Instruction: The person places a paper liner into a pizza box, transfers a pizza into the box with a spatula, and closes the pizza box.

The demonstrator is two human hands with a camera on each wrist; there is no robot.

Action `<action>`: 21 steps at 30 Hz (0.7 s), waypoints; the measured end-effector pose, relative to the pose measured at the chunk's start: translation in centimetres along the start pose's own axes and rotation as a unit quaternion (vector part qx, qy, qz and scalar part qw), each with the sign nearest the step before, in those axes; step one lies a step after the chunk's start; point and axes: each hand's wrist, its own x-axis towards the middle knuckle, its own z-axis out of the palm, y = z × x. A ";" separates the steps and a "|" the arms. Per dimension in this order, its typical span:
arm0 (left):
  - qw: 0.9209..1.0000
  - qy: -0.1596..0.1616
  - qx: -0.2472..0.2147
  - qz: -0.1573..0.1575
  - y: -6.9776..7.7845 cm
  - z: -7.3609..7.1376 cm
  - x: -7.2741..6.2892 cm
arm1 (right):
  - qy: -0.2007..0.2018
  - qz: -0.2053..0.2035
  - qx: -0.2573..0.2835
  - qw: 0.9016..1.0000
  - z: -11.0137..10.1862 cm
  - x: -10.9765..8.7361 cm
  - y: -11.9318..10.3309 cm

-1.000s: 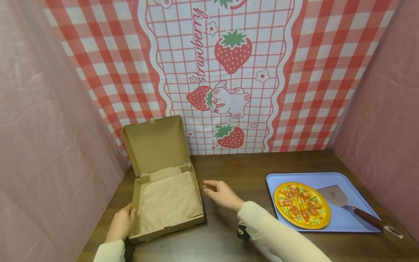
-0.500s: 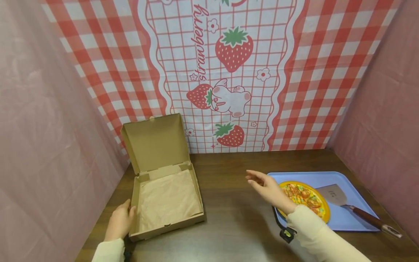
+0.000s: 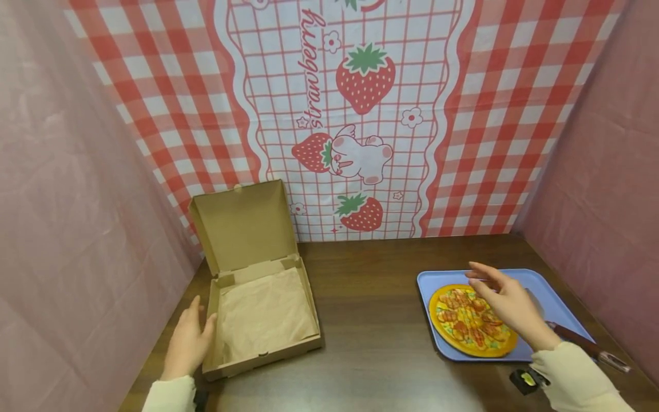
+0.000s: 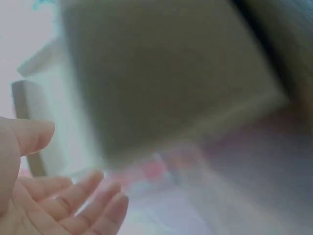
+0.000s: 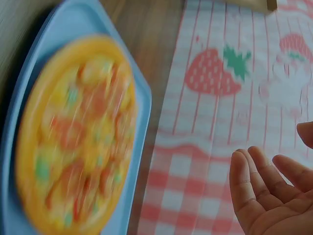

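An open cardboard pizza box (image 3: 262,357) stands at the left of the table with its lid raised and a sheet of brown paper (image 3: 268,315) inside. Beside the box's left wall is my left hand (image 3: 186,343), fingers spread and holding nothing. Over the blue tray (image 3: 437,277) hovers my right hand (image 3: 509,303), its fingers loosely extended around nothing. A round pizza (image 3: 471,323) with a yellow crust lies on that tray, left of the hand. Partly hidden behind my right hand and wrist is a spatula with a brown handle (image 3: 574,337). The left wrist view is blurred.
A dark wooden table (image 3: 368,320) stretches between box and tray. Behind it hangs a strawberry-print checked cloth (image 3: 360,166), close to the raised lid. Pink cloth walls (image 3: 67,229) border both sides.
My right hand has moved right, from beside the box across the table to above the tray. My left hand has spread its fingers beside the box, which stays put.
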 end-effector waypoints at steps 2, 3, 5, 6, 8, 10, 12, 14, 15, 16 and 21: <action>1.000 0.005 -0.026 0.004 1.4 -0.3 0.0 | 0.019 0.003 -0.014 1.000 -1.0 -0.5 1.0; 0.999 0.007 -0.042 0.007 2.1 -0.4 0.1 | 0.031 0.005 -0.019 0.999 -1.4 -0.7 1.6; 0.997 0.001 -0.073 0.014 3.7 -0.5 0.1 | 0.050 0.012 -0.029 0.998 -2.3 -1.2 2.6; 0.996 -0.004 -0.086 0.019 4.5 -0.6 0.0 | 0.058 0.015 -0.033 0.998 -2.8 -1.5 3.1; 0.993 -0.011 -0.112 0.033 6.1 -0.4 0.0 | 0.071 0.026 -0.046 0.996 -3.7 -2.0 4.1; 0.990 -0.014 -0.129 0.051 7.7 -0.2 0.0 | 0.085 0.034 -0.066 0.994 -4.4 -2.4 5.1; 0.987 -0.017 -0.145 0.072 9.2 0.2 -0.1 | 0.096 0.041 -0.080 0.991 -5.0 -2.9 6.0; 0.984 -0.018 -0.153 0.092 10.6 0.7 -0.2 | 0.106 0.051 -0.091 0.989 -5.4 -3.4 6.7; 0.982 -0.017 -0.156 0.103 11.3 1.0 -0.2 | 0.111 0.054 -0.095 0.988 -5.6 -3.6 7.1; 0.981 -0.018 -0.159 0.112 11.8 1.3 -0.2 | 0.114 0.060 -0.101 0.987 -5.8 -3.9 7.4; 0.974 -0.023 -0.166 0.154 14.8 3.1 -0.6 | 0.116 0.086 -0.155 0.977 -6.9 -4.7 8.8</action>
